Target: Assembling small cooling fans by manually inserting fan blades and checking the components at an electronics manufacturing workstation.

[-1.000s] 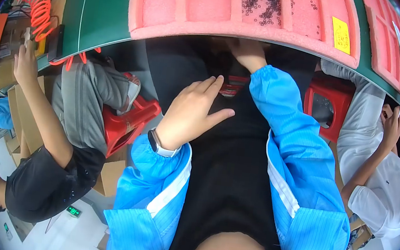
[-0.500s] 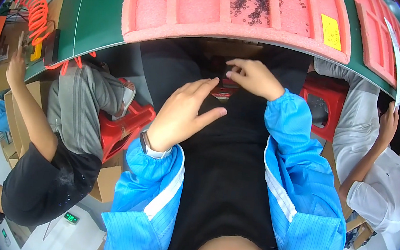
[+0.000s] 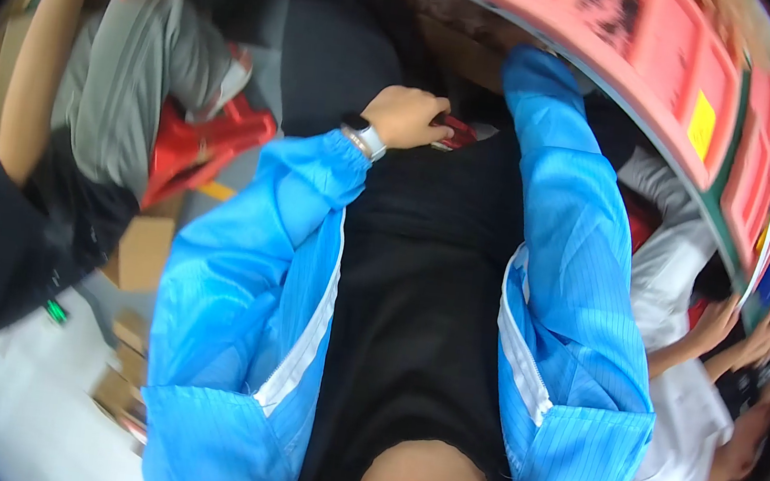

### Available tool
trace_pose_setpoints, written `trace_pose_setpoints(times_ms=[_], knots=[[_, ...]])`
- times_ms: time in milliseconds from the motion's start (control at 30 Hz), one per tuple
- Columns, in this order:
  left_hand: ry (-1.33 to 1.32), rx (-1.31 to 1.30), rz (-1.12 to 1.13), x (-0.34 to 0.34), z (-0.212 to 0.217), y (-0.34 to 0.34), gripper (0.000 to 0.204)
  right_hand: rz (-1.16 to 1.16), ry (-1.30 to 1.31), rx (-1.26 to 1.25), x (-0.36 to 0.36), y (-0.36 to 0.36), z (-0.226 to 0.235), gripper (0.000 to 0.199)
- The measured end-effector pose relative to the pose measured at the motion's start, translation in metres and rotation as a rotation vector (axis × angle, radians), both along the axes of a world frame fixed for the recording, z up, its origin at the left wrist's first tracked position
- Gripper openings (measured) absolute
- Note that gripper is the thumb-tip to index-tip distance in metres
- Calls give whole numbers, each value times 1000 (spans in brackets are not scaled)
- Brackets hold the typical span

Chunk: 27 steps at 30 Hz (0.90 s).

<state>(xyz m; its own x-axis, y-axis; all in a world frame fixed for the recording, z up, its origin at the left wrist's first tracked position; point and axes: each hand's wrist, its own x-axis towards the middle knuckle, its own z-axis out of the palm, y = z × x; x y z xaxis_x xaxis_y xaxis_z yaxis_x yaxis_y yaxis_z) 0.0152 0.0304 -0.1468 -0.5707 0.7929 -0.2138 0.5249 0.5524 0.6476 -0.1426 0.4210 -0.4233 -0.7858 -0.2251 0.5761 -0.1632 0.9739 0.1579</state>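
My left hand (image 3: 407, 116), with a watch on its wrist, is closed between my legs. Its fingers curl at the edge of a red plastic piece (image 3: 458, 134) that looks like part of a stool seat; black trousers hide most of it. My right arm, in a blue sleeve (image 3: 544, 82), reaches forward to the table's front edge. The sleeve end and the table edge hide my right hand, so what it touches does not show.
Above the right arm, a pink foam tray (image 3: 655, 77) with small dark rings lies on the green table. Another pink tray (image 3: 748, 194) lies further right. A person in black (image 3: 33, 245) sits at left, a person in white (image 3: 673, 401) at right. A cardboard box (image 3: 470, 54) is under the table.
My left hand has moved forward and closed at the red piece. My right hand has gone forward out of sight at the table edge. The view has turned, shifting the trays right.
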Motion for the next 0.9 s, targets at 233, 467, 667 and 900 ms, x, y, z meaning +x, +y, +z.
trace_pose_setpoints(times_ms=[233, 467, 667, 900], knots=[[-96, 40, 310, 15, -47, -64, 39, 19, -505, -281, 40, -194, 57, 44], [-99, 133, 211, 1, -46, -40, 40, -201, -535, -363, 50, -152, 107, 26], [-117, 149, 237, 2, -48, -36, 41, -156, -700, -421, 60, -180, 113, 35], [-126, 130, 207, 1, -47, -38, 43, -347, -771, -590, 25, -178, 125, 56]])
